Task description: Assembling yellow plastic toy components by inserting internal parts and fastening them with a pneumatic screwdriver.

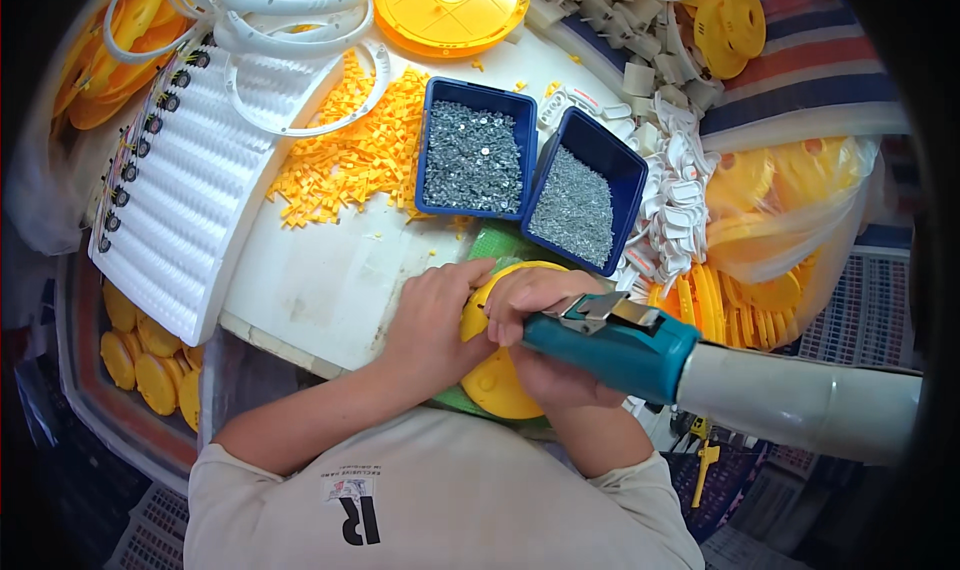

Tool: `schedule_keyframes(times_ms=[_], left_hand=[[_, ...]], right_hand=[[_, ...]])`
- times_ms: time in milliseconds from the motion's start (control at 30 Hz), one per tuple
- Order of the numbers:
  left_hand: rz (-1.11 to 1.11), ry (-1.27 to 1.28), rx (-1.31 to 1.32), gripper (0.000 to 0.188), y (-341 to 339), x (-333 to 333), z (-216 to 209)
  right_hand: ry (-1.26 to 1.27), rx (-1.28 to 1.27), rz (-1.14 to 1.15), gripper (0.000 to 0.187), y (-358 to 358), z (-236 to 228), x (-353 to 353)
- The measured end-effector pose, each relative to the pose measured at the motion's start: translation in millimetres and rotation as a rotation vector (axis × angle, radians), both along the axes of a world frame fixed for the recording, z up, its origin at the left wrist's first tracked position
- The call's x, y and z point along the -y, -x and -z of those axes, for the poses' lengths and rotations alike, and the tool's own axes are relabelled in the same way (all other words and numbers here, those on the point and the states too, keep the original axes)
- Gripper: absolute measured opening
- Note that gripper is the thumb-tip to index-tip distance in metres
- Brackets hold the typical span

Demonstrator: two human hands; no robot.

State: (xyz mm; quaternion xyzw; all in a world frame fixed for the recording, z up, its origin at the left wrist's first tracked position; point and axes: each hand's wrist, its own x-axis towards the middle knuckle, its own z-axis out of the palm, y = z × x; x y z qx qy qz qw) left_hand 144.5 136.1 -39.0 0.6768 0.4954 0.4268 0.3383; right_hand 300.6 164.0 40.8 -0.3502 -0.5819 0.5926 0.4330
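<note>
White and cluttered, the surface (pixel 330 280) carries an assembly job that looks to be mid-piece. At its near edge the left hand (pixel 430 325) is closed over the rim of a yellow disc (pixel 495 380), steadying it on a green mat (pixel 495 242). The right hand (pixel 540 315) grips a teal power driver (pixel 610 345) down onto the disc. At twelve o'clock stand two blue trays of screws (pixel 475 155), well stocked; loose yellow clips (pixel 350 155) lie at eleven. Yellow discs (pixel 730 305) stand stacked at three o'clock, finished or waiting I cannot tell.
</note>
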Motion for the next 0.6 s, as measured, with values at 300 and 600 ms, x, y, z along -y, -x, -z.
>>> schedule_keyframes(times_ms=[300,600], left_hand=[[0.163,-0.055,-0.142,0.057,-3.4,-27.8,-21.9],[0.232,0.034,-0.088,0.051,-30.3,-52.4,-23.7]], right_hand=[[-0.304,-0.364,0.123,0.099,-25.9,-14.7,-21.9],[-0.095,-0.470,0.276,0.093,-30.8,18.0,-32.8]])
